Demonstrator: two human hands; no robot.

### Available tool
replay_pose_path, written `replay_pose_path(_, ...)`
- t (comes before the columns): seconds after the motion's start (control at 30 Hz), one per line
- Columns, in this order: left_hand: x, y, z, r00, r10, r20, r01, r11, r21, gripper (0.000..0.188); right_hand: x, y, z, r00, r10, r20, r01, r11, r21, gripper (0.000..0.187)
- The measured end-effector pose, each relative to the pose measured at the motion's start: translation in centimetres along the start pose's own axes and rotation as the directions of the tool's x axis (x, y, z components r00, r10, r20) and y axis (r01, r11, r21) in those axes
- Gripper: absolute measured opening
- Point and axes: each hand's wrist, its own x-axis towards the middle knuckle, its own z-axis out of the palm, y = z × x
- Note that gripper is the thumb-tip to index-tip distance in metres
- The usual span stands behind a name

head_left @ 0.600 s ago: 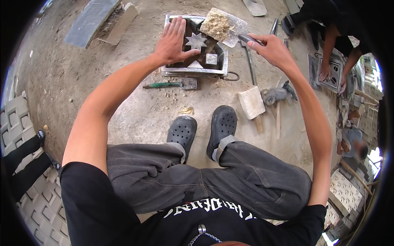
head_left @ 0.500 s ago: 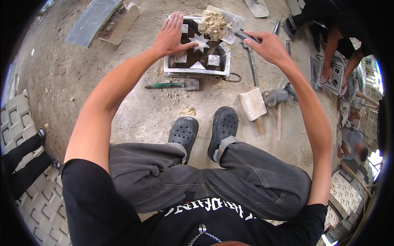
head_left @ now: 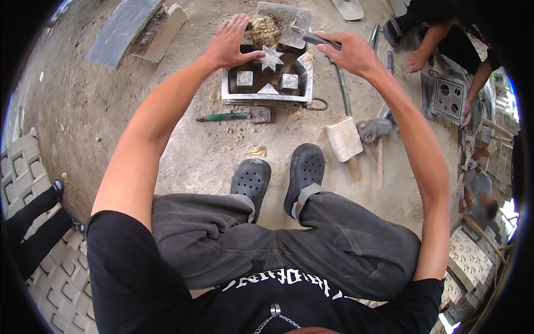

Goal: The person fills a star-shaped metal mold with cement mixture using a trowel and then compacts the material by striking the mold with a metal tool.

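My right hand is closed around the dark handle of a flat trowel, whose wide grey blade lies over the far side of a metal mould. A heap of damp, sandy mix sits at the blade's left edge. My left hand is spread with fingers apart at the mould's far left corner, beside the heap, its thumb reaching toward a raised star. Square blocks and a triangle also stand up inside the mould. Its far rim is hidden by the mix, blade and hand.
A green-handled scraper lies in front of the mould. To the right are a pale mallet and a long metal bar. Another person handles a metal frame at far right. Slabs lie far left; patterned blocks lie near left.
The trowel and mix have moved away from me and to the left over the mould. My left hand has shifted slightly left. The other person's one hand has left the frame.
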Motion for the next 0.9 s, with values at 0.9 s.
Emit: replay_pose_path(0.9, -2.5, -1.3, -1.7, 0.988, 0.156, 0.020, -0.154, 0.986, -0.068, 0.096, 0.3, 0.2, 0.2, 0.984, -0.161, -0.078, 0.147, 0.977, -0.157, 0.036)
